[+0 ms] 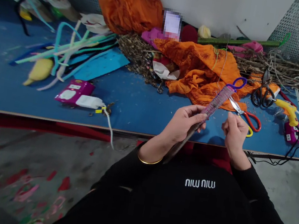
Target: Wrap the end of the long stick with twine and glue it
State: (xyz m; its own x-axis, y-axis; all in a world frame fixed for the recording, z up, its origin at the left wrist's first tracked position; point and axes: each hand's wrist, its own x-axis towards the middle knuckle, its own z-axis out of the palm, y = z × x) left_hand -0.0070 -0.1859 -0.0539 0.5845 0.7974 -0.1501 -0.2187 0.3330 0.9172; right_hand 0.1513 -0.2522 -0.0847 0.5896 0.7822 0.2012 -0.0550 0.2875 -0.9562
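Note:
My left hand (184, 124) is closed around a stick (217, 102) whose upper part is wrapped in pinkish-purple strands. The stick slants from my chest up and to the right. A purple fuzzy loop (241, 79) stands at its top end. To the right of the stick, apart from it, my right hand (234, 135) is closed with its fingers curled in a pinch. Whatever it pinches, if anything, is too small to make out. Just behind that hand lie scissors (255, 122) with red and yellow handles, partly covered by the hand.
Orange cloth (199, 63) and dry twigs (289, 71) are heaped along the back. Black-handled shears (263, 95), a yellow glue gun (291, 111) and a purple socket box (293, 133) with cables sit right. Left are another socket box (85, 88), fuzzy stems (70, 48) and blue sheet (104, 65).

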